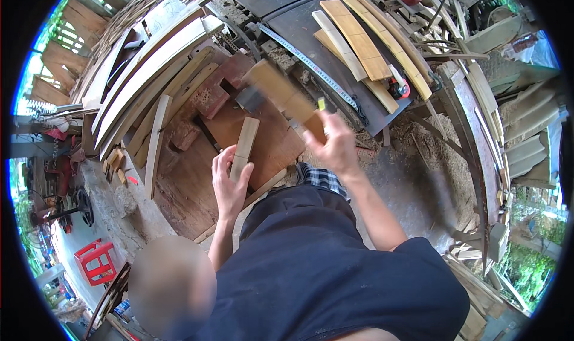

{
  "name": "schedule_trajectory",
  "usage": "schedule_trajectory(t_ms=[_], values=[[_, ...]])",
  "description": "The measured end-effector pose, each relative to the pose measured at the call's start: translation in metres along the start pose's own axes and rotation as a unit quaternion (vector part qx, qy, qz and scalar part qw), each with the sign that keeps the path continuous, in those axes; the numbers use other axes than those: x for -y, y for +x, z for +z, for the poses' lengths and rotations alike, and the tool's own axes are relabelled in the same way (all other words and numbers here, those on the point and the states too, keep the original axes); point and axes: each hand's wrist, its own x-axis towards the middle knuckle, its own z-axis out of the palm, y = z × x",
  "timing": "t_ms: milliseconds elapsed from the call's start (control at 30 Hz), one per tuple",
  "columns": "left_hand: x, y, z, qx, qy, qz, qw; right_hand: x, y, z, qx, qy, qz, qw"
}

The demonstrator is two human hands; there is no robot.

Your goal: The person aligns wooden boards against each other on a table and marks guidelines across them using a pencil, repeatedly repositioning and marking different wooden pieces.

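My left hand point(228, 176) is closed on a short pale wooden strip point(246, 144), thumb on one side and fingers on the other. The strip is over a brown wooden board point(272, 147). To the right, my raised right hand point(336, 144) grips a longer piece of wood point(280, 91), smeared by motion, which slants up to the left. A small yellow-green tip point(321, 104) shows by the right fingers; what it belongs to I cannot make out. Just beyond the left hand's strip is a worn red machine part point(222, 84).
Curved planks point(149, 75) are stacked at the left. On a dark table point(281, 6) lie a tape measure strip point(311, 66), several cut boards point(359, 39) and a red-and-black tool point(399, 85). A long curved beam point(472, 144) stands at the right. A red stool point(95, 262) is at lower left.
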Motion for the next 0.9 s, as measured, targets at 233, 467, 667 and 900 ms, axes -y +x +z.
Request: schedule_trajectory(t_ms=[233,467,667,900], values=[[0.020,-0.044,-0.002,0.005,0.239,-0.005,0.971,-0.130,0.068,-0.076,-0.096,-0.245,0.079,0.962],[0.025,-0.047,0.002,-0.046,0.161,-0.039,0.985,-0.209,0.109,-0.100,-0.078,-0.308,0.092,0.944],[-0.021,-0.036,-0.010,0.058,-0.269,-0.220,0.936,-0.234,0.114,-0.093,-0.055,-0.295,0.091,0.949],[-0.039,0.008,0.025,0.086,-0.394,-0.250,0.880,-0.240,0.117,-0.097,-0.085,-0.352,0.045,0.931]])
